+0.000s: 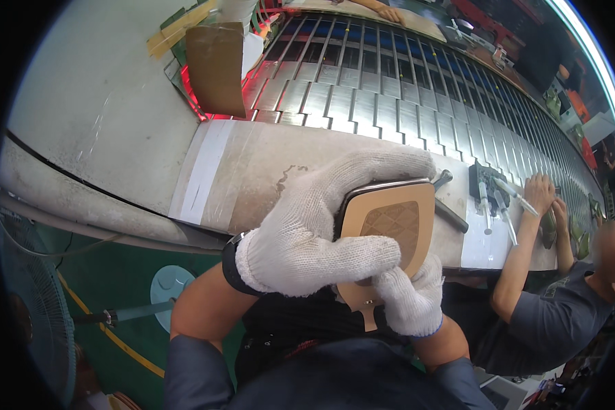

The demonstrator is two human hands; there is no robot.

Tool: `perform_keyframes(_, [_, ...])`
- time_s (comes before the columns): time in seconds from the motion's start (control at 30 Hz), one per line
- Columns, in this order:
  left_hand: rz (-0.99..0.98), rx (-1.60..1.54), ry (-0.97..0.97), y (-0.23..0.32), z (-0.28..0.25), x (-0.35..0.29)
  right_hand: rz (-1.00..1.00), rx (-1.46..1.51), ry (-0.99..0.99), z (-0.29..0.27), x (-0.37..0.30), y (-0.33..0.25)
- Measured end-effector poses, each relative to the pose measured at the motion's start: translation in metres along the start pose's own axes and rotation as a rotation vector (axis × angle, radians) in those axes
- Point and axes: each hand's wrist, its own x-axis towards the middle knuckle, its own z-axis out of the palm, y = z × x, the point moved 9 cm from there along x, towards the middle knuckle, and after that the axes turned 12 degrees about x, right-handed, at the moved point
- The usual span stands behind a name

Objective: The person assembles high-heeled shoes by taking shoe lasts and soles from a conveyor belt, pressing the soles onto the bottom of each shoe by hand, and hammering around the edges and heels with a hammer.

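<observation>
Steady the tan shoe sole [411, 217] by the near edge of the surface [249, 154], gripping it with left hand [307, 236] and right hand [413, 294], thumb pressure best spread evenly.

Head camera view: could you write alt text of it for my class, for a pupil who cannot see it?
A person's white-knit-gloved left hand and matching right hand hold a tapered, dark-edged tan piece with brown diamond patterning. Beyond runs a silver metal slatted conveyor; at right, a dark-grey-shirted co-worker reaches toward its near side.
</observation>
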Motion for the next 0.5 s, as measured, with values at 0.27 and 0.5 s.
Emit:
perform_keyframes(0.27, [-0.020,-0.108,0.037,-0.006,0.010,0.007,-0.062,-0.184,-0.017,-0.010,0.001,-0.014])
perform_keyframes(0.5, [-0.033,-0.190,0.052,-0.030,-0.002,0.039,0.002,-0.066,0.020,-0.012,0.021,-0.030])
